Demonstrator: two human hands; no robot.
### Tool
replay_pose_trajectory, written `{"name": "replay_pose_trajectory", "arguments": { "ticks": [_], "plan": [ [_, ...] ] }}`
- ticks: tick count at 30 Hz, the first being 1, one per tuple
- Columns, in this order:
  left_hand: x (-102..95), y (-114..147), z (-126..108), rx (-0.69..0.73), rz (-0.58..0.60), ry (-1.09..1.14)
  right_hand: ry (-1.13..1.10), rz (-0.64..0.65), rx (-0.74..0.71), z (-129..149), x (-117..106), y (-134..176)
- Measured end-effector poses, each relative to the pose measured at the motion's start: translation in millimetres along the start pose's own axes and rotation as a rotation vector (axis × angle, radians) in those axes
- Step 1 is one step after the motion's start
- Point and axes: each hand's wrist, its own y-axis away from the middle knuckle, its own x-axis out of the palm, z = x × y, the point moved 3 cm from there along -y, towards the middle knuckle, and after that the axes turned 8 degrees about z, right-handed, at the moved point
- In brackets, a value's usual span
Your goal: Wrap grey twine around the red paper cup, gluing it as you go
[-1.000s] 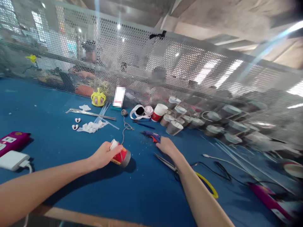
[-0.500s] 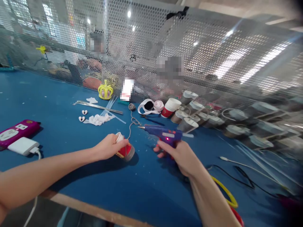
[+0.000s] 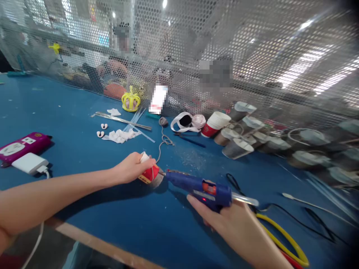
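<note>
My left hand [image 3: 129,167] grips a red and white paper cup [image 3: 148,175], tilted low over the blue table, with its grey end toward the right. Grey yarn [image 3: 160,149] crosses the cup and trails back to a small ball [image 3: 163,121]. In my right hand [image 3: 228,222] is a blue hot glue gun [image 3: 193,185] with a red light on its side and a clear glue stick [image 3: 246,200] protruding from the rear. Its nozzle points left and is at the cup's side; whether they touch I cannot tell.
Paper cups [image 3: 218,120] stand stacked at the back, with several grey-wrapped cups [image 3: 238,148] to their right. A yellow crown [image 3: 131,104], crumpled white scraps [image 3: 120,136] and metal rods [image 3: 123,120] lie farther left. A yellow loop [image 3: 284,233] and black cables are at right; a perforated partition [image 3: 174,48] rises behind.
The glue gun has swung down and its nozzle has come to the cup's side. My left hand still holds the cup. The view has shifted slightly.
</note>
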Motion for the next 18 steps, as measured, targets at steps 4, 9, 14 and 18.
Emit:
{"name": "replay_pose_trajectory", "arguments": {
  "ticks": [4, 9, 14, 18],
  "plan": [
    [0.3, 0.2, -1.0, -0.014, -0.014, 0.008, 0.076, 0.01, -0.125, 11.0, -0.1, -2.5],
    [0.3, 0.2, -0.1, -0.009, -0.035, 0.013, 0.058, 0.047, -0.093, 1.5, 9.6, -0.4],
    [0.9, 0.0, 1.1, -0.011, -0.02, 0.024, 0.044, 0.073, -0.072, -6.3, 13.5, 2.9],
    [0.7, 0.1, 0.4, -0.01, -0.036, 0.023, 0.047, 0.096, -0.05, -7.7, 13.9, 4.3]
  ]
}}
